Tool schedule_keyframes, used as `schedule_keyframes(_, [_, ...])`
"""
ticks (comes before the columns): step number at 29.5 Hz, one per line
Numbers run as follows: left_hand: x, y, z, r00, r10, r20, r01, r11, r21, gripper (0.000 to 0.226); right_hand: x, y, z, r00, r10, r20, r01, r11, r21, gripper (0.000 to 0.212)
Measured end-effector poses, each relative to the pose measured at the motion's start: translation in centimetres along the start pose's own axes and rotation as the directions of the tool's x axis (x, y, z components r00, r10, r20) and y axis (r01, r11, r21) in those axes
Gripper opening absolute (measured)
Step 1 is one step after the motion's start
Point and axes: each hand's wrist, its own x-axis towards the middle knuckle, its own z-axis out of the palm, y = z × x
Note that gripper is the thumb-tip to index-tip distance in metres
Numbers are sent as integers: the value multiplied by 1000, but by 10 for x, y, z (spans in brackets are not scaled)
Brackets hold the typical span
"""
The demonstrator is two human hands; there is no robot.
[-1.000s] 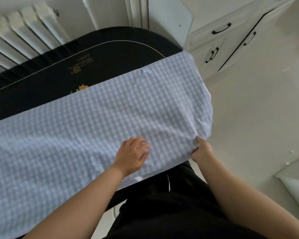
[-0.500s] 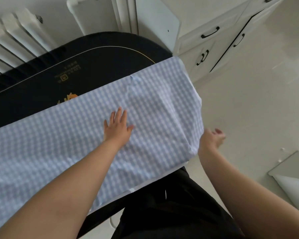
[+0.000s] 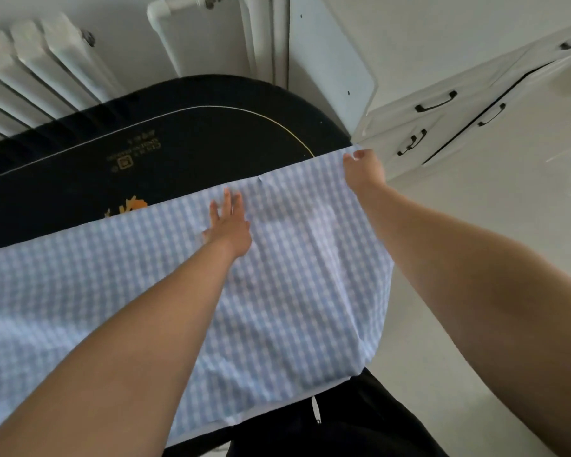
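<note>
Cloth: a blue-and-white checked cloth (image 3: 294,291) is spread flat over the near part of a black table (image 3: 178,140), with its right end draped down over the table's rounded edge.
Cloth edges: the far edge is laid in a straight line across the tabletop; the near edge is hung over the side closest to the person.
Left hand: the left hand (image 3: 229,229) is laid palm-down on the cloth near its far edge, with fingers straight and spread, so nothing is gripped.
Right hand: the right hand (image 3: 365,171) is placed at the cloth's far right corner. The thumb is seen on top of the fabric and the fingers are curled around the corner, so the corner is held in a pinch.
Arms: both bare forearms are stretched forward over the cloth, well apart from each other.
Table: a thin pale line, small gold lettering and an orange print (image 3: 132,206) are shown on the uncovered black surface; the print is partly covered by the cloth.
Behind: a white radiator (image 3: 37,70) is set against the wall just beyond the table.
Right side: a white cabinet (image 3: 442,127) with dark handles is stood on a pale floor (image 3: 508,242).
Below: black trousers (image 3: 343,423) are seen under the near edge of the cloth.
</note>
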Motion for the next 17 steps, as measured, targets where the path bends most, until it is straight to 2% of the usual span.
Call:
schedule_keyframes(5, [13,8,5,992,5,-126,3,998,63,68,50,-2,-10,996,82,22,-78,985,-154,46])
schedule_keyframes(7, [17,9,6,990,-7,-138,14,999,53,69,63,-4,-14,992,108,59,-94,976,-197,47])
schedule_keyframes(13, [26,2,15,987,-7,-160,7,1000,-7,69,84,-3,-11,965,193,176,-193,981,-18,34])
schedule_keyframes(15, [27,2,19,989,-15,-150,11,1000,-26,66,88,-1,-15,978,163,131,-162,987,-18,24])
schedule_keyframes(17, [28,3,21,991,-6,-137,3,1000,-26,65,93,7,-17,994,112,16,-111,993,-35,27])
